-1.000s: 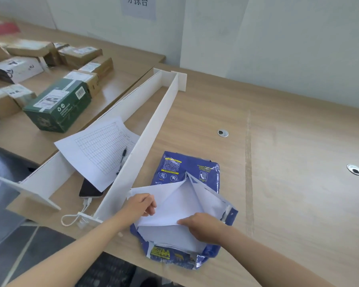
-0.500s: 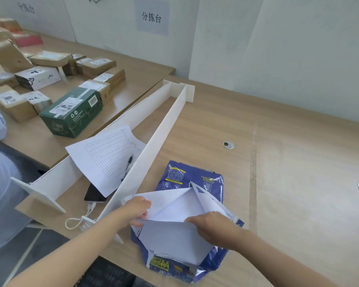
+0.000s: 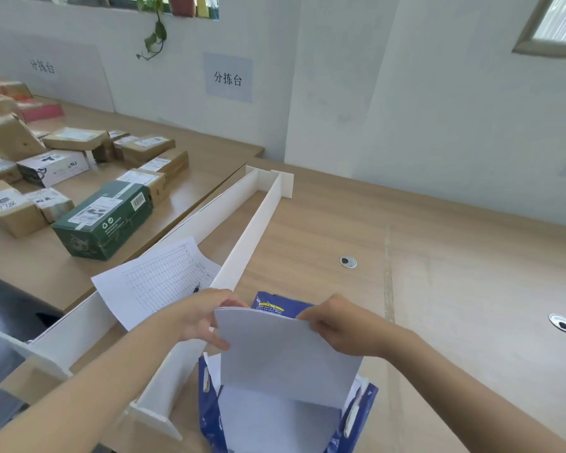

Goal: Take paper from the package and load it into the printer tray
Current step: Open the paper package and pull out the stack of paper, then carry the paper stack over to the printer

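Head view: we see both bare hands pinching the far edge of a sheaf of white paper [image 3: 285,358] and holding it raised above the opened blue package [image 3: 356,416]. Our left hand [image 3: 200,318] clamps the sheaf's top left corner, thumb on the near face and fingers behind it; our right hand [image 3: 340,325] clamps the top right corner, its fingers curled over the edge. The sheaf hangs down from both grips toward us, its lower edge still low over the mouth of the package, where more white sheets [image 3: 275,426] lie inside. The package lies flat on the wooden desk [image 3: 455,289], just right of a long white divider [image 3: 252,233]. Left of that divider, a gridded form [image 3: 157,279] rests with a pen [image 3: 196,287] partly hidden behind our left hand. On the neighbouring table [image 3: 30,266] stand a dark green box [image 3: 105,220] and several cardboard parcels [image 3: 10,207]. We can see no printer tray.
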Demonstrator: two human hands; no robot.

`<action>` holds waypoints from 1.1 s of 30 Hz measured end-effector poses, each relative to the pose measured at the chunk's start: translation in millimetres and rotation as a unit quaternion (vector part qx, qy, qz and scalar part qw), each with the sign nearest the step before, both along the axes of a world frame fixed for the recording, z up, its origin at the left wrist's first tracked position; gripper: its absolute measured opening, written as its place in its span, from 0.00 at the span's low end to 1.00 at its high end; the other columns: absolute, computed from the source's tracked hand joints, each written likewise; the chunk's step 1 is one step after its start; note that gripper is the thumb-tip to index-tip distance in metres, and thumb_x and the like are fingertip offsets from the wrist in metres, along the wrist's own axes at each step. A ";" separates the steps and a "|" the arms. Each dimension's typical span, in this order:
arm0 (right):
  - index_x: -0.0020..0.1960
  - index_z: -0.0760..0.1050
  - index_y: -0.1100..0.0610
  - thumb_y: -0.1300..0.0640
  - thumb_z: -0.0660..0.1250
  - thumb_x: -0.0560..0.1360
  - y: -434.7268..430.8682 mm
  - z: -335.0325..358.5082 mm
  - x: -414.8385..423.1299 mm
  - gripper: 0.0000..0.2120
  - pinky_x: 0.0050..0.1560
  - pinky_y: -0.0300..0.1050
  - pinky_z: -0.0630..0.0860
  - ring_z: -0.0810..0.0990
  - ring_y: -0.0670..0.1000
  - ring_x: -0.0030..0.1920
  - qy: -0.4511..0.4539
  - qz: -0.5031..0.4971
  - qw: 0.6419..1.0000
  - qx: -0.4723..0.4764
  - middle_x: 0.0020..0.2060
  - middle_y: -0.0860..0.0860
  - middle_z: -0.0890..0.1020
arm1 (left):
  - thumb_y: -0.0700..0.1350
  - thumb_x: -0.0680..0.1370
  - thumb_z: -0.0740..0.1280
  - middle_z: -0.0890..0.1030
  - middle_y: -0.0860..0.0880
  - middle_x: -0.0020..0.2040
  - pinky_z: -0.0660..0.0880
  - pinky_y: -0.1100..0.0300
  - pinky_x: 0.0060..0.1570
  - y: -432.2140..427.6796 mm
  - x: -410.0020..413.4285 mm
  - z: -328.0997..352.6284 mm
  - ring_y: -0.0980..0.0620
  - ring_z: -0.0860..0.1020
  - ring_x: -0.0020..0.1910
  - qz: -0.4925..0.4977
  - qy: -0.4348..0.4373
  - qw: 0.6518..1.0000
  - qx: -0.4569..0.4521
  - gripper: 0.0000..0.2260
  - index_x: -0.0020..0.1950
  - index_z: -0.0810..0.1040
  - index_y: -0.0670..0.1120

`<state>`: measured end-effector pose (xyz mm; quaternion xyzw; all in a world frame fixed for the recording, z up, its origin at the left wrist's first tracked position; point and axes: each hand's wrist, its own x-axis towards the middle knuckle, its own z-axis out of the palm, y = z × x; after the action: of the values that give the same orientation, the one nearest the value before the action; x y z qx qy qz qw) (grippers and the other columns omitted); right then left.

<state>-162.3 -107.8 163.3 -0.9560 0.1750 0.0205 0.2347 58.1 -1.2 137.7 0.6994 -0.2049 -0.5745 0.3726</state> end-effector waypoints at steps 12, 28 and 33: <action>0.54 0.81 0.61 0.73 0.56 0.74 -36.2 105.8 -3.1 0.19 0.50 0.47 0.76 0.81 0.57 0.51 -0.108 -0.105 0.989 0.007 0.48 0.58 0.85 | 0.56 0.78 0.59 0.78 0.42 0.49 0.79 0.54 0.36 -31.6 19.3 42.3 0.47 0.79 0.43 0.103 -0.038 0.986 -0.127 0.16 0.46 0.77 0.45; 0.60 0.79 0.50 0.68 0.59 0.74 13.4 -12.5 -57.7 0.21 0.59 0.46 0.77 0.77 0.45 0.63 -0.162 -0.124 0.979 0.005 0.63 0.45 0.77 | 0.29 0.76 0.54 0.76 0.38 0.39 0.74 0.53 0.34 -57.6 -17.3 14.0 0.42 0.76 0.34 0.114 0.070 0.987 -0.091 0.07 0.47 0.69 0.37; 0.54 0.79 0.37 0.52 0.71 0.70 23.3 -45.8 -68.6 0.15 0.56 0.36 0.78 0.77 0.36 0.58 -0.151 -0.244 0.913 0.289 0.58 0.37 0.79 | 0.28 0.76 0.55 0.77 0.38 0.59 0.73 0.44 0.60 -66.3 -37.9 29.9 0.37 0.77 0.56 0.014 -0.011 0.982 -0.186 0.20 0.66 0.70 0.40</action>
<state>-230.9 -84.4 117.4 -0.7659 0.3514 -0.1325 0.5218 20.2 -67.5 167.6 0.6272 -0.3028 -0.5132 0.5016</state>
